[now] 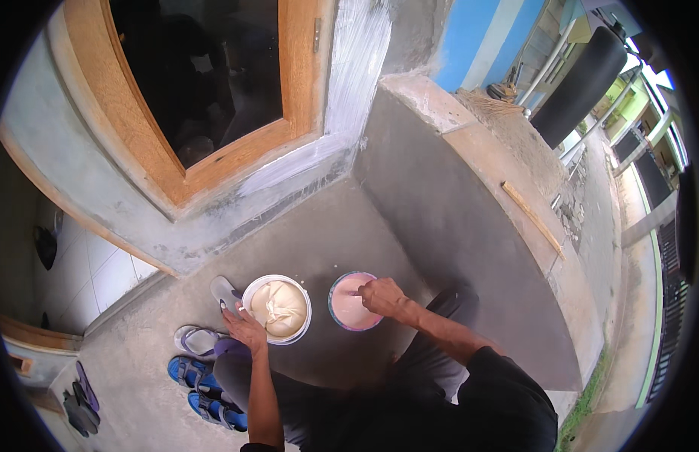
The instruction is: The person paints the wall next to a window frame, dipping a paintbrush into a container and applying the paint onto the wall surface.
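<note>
My right hand point(383, 296) is closed on a thin stirrer point(356, 293) dipped into a round tub of pale pink liquid point(348, 313). Just left of it, a white bucket point(306, 315) holds cream-coloured, thick-looking material with a crumpled top. My left hand point(245, 326) rests beside that bucket's left side, fingers extended and apart; a small white bit by the fingertips is too small to make out. Pale flip-flops point(195, 340) lie under and beside it, with blue sandals point(189, 371) nearer me.
A wood-framed glass pane point(214, 75) in a grey wall is ahead. A low plastered ledge point(459, 114) curves along the right, carrying a wooden strip point(530, 215). A tiled doorway point(100, 279) opens at the left, and dark slippers point(79, 410) lie at the lower left.
</note>
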A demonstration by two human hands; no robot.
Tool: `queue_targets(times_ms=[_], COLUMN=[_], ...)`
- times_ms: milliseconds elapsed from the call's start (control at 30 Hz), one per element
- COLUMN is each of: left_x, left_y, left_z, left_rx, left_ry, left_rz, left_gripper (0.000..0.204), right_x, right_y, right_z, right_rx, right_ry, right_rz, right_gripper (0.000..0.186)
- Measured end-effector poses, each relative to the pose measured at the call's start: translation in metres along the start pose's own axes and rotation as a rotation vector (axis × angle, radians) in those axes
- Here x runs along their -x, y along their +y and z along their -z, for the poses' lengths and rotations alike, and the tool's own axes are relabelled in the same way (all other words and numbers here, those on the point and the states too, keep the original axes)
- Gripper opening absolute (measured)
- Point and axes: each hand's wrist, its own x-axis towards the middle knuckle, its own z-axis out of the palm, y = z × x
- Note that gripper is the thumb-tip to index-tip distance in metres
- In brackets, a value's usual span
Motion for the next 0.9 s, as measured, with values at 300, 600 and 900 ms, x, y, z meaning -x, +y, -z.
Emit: queue_targets(times_ms=[300, 600, 900], left_x=[-0.019, -0.008, -0.009], left_y=[0.028, 0.025, 0.033], left_z=[0.002, 0.008, 0.011], left_rx=[0.084, 0.070, 0.081], left_ry=[-0.061, -0.055, -0.037], left_rz=[0.070, 0.079, 0.001], left_gripper=[0.068, 0.066, 0.053], right_x=[0.006, 0.015, 0.010], right_y=[0.026, 0.020, 0.006], right_z=[0.032, 0.028, 0.019], right_rx=[0.023, 0.028, 0.106], right_ry=[0.163, 0.158, 0.178], right_rz=[-0.133, -0.199, -0.152], right_gripper=[0.014, 0.015, 0.016])
